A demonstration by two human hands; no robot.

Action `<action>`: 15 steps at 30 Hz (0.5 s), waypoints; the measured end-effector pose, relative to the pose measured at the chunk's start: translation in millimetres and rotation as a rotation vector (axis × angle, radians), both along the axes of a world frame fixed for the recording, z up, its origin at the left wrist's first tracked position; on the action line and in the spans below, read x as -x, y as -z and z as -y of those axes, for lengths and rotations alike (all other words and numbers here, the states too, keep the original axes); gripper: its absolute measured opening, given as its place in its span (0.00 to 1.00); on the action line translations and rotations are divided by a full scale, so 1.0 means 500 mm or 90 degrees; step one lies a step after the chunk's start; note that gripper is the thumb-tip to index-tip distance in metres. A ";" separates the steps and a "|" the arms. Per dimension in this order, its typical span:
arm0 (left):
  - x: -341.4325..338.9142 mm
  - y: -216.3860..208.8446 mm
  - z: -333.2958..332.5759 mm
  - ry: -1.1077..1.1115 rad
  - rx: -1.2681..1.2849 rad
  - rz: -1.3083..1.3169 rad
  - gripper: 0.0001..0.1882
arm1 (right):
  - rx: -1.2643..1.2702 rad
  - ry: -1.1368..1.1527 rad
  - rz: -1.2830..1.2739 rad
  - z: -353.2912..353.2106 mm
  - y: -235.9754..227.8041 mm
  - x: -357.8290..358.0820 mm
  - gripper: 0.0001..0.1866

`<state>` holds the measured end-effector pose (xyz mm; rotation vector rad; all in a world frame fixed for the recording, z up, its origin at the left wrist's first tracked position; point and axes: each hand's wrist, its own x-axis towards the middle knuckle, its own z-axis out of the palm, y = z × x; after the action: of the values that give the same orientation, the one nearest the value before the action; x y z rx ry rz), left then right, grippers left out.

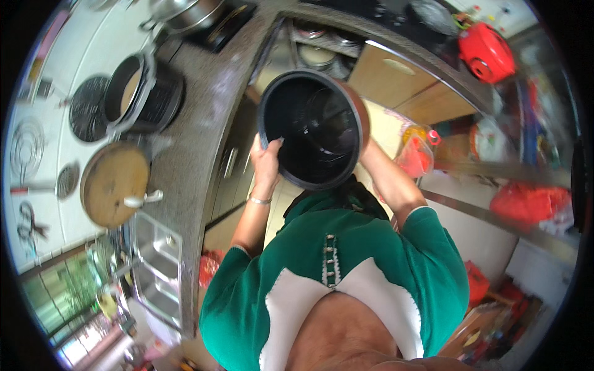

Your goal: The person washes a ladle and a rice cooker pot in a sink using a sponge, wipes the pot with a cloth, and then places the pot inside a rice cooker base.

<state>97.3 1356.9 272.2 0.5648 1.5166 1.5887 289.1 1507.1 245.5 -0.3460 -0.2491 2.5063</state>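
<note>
A dark-lined cooker inner pot (297, 117) with a coppery outside is held in front of my body, its mouth tilted up toward me. The inside looks glossy, and I see no food in it. On the left side of the rim, my left hand (266, 164) grips with its thumb over the edge and its fingers round the outside. My right hand (370, 153) supports the opposite side; its fingers are mostly hidden behind the pot wall. To the left, a black electric cooker (162, 99) stands on the counter with its lid raised.
The grey counter (195, 133) runs along my left, with a round wooden board (117, 182) leaning at the wall and a steel sink (162, 272) nearer me. A steel pot (185, 13) sits at the far left. Ahead is an open cabinet (315, 52); a red appliance (486, 52) stands far right.
</note>
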 end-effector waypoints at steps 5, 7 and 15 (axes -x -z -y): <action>0.018 0.005 -0.040 0.004 -0.052 -0.002 0.15 | -0.009 -0.043 0.143 0.054 0.018 -0.022 0.19; 0.024 0.011 -0.066 -0.020 -0.049 -0.061 0.16 | -0.001 -0.052 0.190 0.065 0.025 -0.052 0.19; 0.061 0.057 -0.134 -0.123 0.014 -0.121 0.19 | 0.044 0.030 0.429 -0.090 -0.018 -0.247 0.20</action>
<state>66.6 1423.8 243.8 0.5845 1.7726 1.7013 412.7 1552.0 254.7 -1.2051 -0.4075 2.2737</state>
